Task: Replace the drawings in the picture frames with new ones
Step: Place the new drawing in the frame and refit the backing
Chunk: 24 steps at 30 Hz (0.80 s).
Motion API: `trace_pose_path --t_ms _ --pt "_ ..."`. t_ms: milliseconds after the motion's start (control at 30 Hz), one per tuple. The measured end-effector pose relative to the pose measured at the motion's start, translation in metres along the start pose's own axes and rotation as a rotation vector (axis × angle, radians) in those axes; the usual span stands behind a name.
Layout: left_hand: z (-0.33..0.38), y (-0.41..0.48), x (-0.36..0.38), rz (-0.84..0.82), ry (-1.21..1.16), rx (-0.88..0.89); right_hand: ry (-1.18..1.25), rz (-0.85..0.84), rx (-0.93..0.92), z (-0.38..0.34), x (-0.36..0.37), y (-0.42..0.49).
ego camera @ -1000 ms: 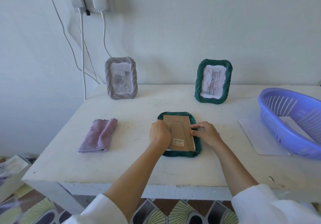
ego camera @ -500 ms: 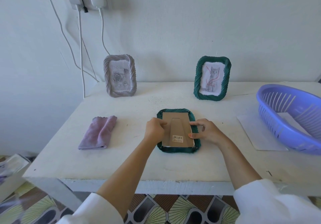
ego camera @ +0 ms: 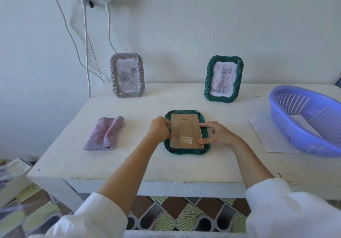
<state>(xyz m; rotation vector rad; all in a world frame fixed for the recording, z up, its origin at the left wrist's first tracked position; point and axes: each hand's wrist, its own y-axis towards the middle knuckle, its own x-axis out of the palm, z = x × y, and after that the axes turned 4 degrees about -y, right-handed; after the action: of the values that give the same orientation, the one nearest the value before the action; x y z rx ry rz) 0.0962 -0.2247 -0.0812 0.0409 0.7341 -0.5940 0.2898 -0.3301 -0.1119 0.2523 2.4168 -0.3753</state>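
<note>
A green picture frame [ego camera: 184, 152] lies face down in the middle of the white table [ego camera: 129, 165], its brown cardboard backing [ego camera: 184, 127] facing up with a barcode sticker. My left hand [ego camera: 159, 129] has curled fingers that pinch the backing's left edge. My right hand [ego camera: 217, 134] touches the backing's right edge with a straight index finger and thumb. At the back, leaning on the wall, stand a grey frame [ego camera: 113, 75] with a rose drawing and a green frame [ego camera: 209, 79] with a cat drawing.
A folded lilac cloth [ego camera: 105, 133] lies left of the face-down frame. A purple plastic basket [ego camera: 295, 132] sits at the right, partly on a white sheet of paper [ego camera: 267, 134]. Charger cables [ego camera: 85, 53] hang down the wall at the back left.
My left hand slid off the backing to its left edge. My right hand opened out, index and thumb now spread along the right edge. The frame stayed put.
</note>
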Motion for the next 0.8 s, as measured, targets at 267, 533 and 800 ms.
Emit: trace_pose_path --t_ms 267,533,800 --pt "0.0 -0.005 0.003 -0.011 -0.099 -0.034 0.006 0.001 0.024 0.0 0.001 -0.001" --pt "0.002 0.0 0.006 -0.007 -0.009 -0.029 -0.052 -0.037 0.044 -0.007 -0.003 -0.002" --pt "-0.001 0.034 -0.005 0.258 -0.037 0.064 0.089 0.283 0.053 -0.012 -0.014 0.025"
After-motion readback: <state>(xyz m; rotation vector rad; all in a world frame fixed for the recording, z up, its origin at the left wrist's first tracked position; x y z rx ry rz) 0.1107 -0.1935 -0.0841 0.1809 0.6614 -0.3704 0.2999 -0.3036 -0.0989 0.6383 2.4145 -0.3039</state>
